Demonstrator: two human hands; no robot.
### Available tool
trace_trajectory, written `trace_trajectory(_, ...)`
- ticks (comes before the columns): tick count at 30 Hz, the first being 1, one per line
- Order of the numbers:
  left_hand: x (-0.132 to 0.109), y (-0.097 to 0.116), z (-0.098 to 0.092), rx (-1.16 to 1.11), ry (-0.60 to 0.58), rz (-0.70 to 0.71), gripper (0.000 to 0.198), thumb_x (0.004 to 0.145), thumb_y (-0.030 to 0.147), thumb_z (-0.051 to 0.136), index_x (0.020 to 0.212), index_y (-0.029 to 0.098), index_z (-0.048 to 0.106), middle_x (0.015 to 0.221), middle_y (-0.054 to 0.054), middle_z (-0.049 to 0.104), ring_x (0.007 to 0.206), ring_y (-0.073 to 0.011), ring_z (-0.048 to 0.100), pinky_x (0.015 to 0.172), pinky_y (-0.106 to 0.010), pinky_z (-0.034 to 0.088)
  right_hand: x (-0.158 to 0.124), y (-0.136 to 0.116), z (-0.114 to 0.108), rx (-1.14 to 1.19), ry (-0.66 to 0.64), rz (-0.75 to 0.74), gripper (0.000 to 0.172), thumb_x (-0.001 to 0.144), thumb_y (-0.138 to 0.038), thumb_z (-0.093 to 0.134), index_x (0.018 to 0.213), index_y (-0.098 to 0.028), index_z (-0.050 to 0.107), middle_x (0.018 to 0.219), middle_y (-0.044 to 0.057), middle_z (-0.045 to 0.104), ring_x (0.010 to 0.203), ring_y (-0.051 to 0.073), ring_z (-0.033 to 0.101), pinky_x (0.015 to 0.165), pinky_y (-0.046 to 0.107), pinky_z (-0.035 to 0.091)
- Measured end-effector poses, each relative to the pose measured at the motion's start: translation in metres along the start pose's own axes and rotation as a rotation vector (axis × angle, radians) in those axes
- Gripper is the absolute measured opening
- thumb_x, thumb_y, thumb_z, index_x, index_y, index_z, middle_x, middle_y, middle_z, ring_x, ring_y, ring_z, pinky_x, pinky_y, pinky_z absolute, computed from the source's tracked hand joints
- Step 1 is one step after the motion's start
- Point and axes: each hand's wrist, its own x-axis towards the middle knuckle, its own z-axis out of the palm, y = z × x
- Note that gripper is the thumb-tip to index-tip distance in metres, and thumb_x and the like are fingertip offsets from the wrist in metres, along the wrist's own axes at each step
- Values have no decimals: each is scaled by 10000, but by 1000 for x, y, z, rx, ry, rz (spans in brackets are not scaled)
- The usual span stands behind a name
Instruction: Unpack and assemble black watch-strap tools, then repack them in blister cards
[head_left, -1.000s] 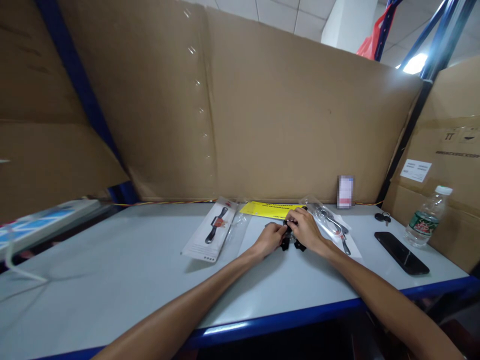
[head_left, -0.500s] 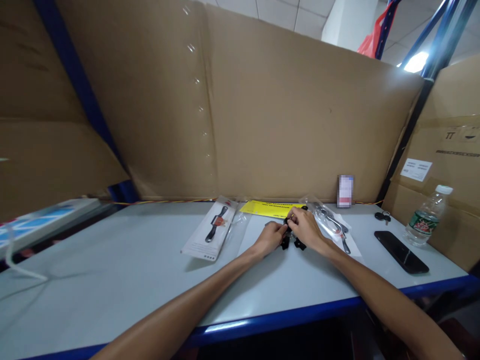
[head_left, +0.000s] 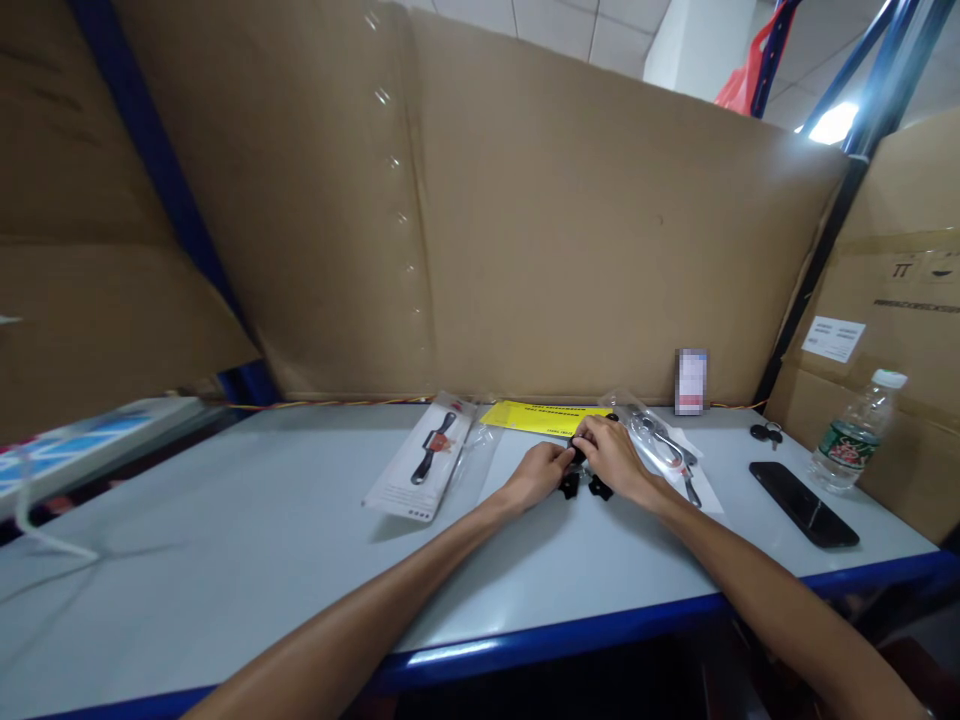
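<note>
My left hand [head_left: 537,474] and my right hand [head_left: 615,455] meet at the far middle of the pale table [head_left: 247,540]. Both are closed around a small black tool part [head_left: 579,470] with black knobs showing beneath the fingers. The hands rest on a white sheet beside a yellow card [head_left: 541,417]. A packaged black tool on a white backing card [head_left: 426,455] lies just left of my left hand. A clear bag with a metal tool [head_left: 660,445] lies right of my right hand.
A black phone [head_left: 802,490], black keys [head_left: 765,433] and a water bottle [head_left: 855,432] sit at the right. Cardboard walls [head_left: 525,220] close off the back and both sides. A flat box [head_left: 82,445] lies at the left. The table's blue front edge [head_left: 562,640] runs below my arms.
Almost nothing differs; my fingers have shifted slightly on the black part and the view has barely drifted.
</note>
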Motion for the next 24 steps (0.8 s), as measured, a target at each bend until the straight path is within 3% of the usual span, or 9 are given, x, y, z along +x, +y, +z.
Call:
trace_trajectory(4,-1,4,-10,220,52,90,336,859,339,485,573,176,555,546,-18,549,561,-147,450,561,-263,241,0,2,0,39,-20,12,101,864,-103,627,806,-183,606,796,14,670,733,149,597,690,253,404)
trace_trajectory(7,0,3,-12,285,42,42,335,862,315,510,574,167,596,543,-26,556,560,-149,449,563,-258,242,-1,5,3,65,-45,40,101,845,-95,636,816,-187,606,767,7,677,733,153,619,674,247,410)
trace_trajectory(14,1,-1,-9,263,55,-2,318,867,323,501,609,167,603,595,-32,572,580,-150,455,569,-259,252,-3,8,10,31,-39,120,138,830,-129,660,950,-180,613,742,15,685,721,173,636,666,255,413)
trace_trajectory(20,5,-4,-11,218,-2,-14,389,872,351,467,519,190,500,506,2,503,523,-141,429,567,-265,255,-4,8,7,55,11,-48,274,801,4,501,854,-198,679,860,28,660,787,154,609,744,253,424)
trace_trajectory(24,5,-5,-11,207,-13,-14,396,863,394,495,524,189,505,511,6,499,530,-139,424,561,-260,242,-3,7,9,119,21,32,115,823,-106,582,828,-193,658,745,2,659,695,148,605,685,249,431)
